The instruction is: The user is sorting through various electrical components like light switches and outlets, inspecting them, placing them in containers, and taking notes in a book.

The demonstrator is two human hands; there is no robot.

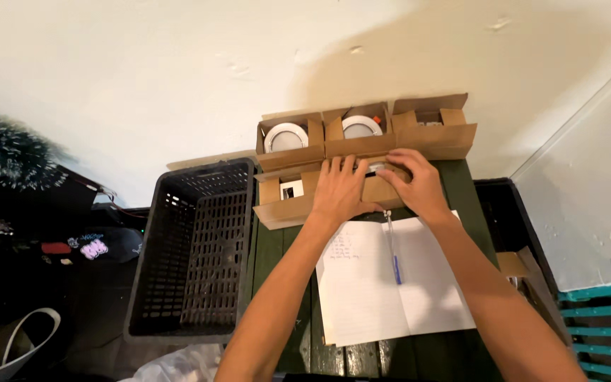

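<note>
Both hands, left hand (339,189) and right hand (414,184), press flat and open on a small cardboard box (383,189).
It looks light with thin, bendable flaps; better hold its side walls, near the far edge of the surface (277,247).

Open brown cardboard boxes on our dark green table

We see three boxes (365,131) at the wall (two showing white discs), two (288,198) nearer.

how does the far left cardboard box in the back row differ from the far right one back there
The far left box shows a round white fitting inside; the far right box shows mostly bare cardboard, its contents unclear. The left box sits a little lower in the picture than the right one. Both are small, brown, open-topped, untouched by either hand.
</note>
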